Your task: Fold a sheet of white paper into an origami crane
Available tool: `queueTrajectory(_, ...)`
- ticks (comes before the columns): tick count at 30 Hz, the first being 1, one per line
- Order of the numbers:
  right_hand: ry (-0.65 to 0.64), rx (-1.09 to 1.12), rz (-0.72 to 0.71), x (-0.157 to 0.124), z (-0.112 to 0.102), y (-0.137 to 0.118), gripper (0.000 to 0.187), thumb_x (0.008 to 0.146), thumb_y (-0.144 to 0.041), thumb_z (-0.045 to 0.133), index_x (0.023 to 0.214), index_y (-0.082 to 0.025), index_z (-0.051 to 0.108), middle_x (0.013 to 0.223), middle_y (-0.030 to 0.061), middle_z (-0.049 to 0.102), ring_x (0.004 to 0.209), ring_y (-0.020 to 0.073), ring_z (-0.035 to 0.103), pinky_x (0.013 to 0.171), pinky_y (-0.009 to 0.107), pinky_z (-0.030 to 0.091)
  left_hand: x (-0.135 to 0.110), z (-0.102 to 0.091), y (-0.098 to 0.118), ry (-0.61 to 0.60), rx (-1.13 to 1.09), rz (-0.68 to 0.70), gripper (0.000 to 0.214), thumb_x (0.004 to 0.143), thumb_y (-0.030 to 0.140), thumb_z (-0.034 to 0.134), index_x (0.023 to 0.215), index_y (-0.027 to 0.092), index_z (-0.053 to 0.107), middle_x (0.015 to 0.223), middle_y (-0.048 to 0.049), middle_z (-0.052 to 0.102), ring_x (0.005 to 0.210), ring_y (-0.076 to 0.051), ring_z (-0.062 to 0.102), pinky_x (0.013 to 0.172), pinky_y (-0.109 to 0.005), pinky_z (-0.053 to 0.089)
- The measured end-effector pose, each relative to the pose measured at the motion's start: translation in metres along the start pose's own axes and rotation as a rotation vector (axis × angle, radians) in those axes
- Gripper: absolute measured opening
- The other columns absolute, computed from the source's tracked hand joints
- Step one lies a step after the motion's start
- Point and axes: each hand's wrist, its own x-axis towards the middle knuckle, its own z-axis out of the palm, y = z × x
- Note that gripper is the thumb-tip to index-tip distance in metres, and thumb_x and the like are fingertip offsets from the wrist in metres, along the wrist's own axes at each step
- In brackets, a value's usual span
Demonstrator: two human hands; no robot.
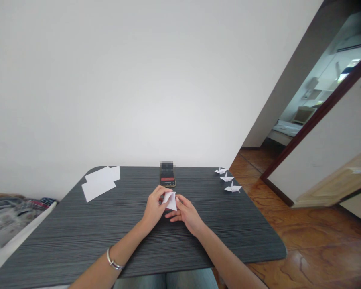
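A small folded piece of white paper (170,200) is held up over the middle of the dark table, between both hands. My left hand (154,205) pinches its left side, with the fingers partly behind it. My right hand (186,212) grips the right edge between thumb and forefinger, while its other fingers spread loosely below. Just beyond the hands, a phone (167,176) leans upright near the wall. Three folded paper cranes (232,188) stand in a row at the table's right side.
Several white paper sheets (99,186) lie overlapping at the back left of the table (123,224). A white wall (168,100) rises behind its far edge. Plastic-covered items (12,220) are heaped left of the table. Wooden floor (303,241) and a doorway lie to the right.
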Motion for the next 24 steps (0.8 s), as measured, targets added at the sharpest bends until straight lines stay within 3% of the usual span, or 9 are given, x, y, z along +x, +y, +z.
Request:
queueTrajectory(3,-0.072,0.017,0.028,-0.002,0.002,0.0,0.035,0.077,-0.046,0.048,0.094,-0.016,0.049,0.071,0.0067,0.066,0.056,0.0137,0.064,0.045,0.018,0.045,-0.001,0.0,0.0,0.008,0.002,0.015,0.016,0.076,0.015,0.049,0.089,0.019,0.058,0.085,-0.0028,0.054,0.076,-0.014,0.053,0.059,-0.022,0.042)
queueTrajectory(9,-0.017,0.028,-0.013,0.0,0.001,-0.002,0.032,0.073,-0.041,0.056,0.089,-0.013,0.053,0.067,0.0072,0.066,0.051,0.0117,0.061,0.044,0.017,0.045,-0.001,0.001,0.0,0.002,-0.008,0.014,0.016,0.077,0.016,0.049,0.09,0.018,0.057,0.085,-0.0027,0.054,0.075,-0.013,0.053,0.061,-0.022,0.041)
queueTrajectory(17,-0.053,0.085,0.002,-0.002,0.001,-0.002,0.032,0.072,-0.037,0.059,0.093,-0.013,0.053,0.064,0.0039,0.064,0.051,0.0095,0.059,0.047,0.017,0.046,-0.002,0.0,0.005,-0.015,0.012,0.006,0.016,0.078,0.02,0.047,0.09,0.018,0.057,0.084,-0.0031,0.055,0.074,-0.014,0.052,0.061,-0.023,0.041)
queueTrajectory(24,0.003,0.034,0.0,-0.002,0.001,-0.005,0.028,0.069,-0.038,0.061,0.08,-0.012,0.059,0.062,0.0025,0.061,0.047,0.0078,0.056,0.046,0.017,0.045,-0.002,-0.001,0.009,-0.013,-0.016,0.01,0.019,0.08,0.02,0.043,0.091,0.017,0.058,0.088,-0.0049,0.058,0.082,-0.017,0.054,0.074,-0.029,0.041)
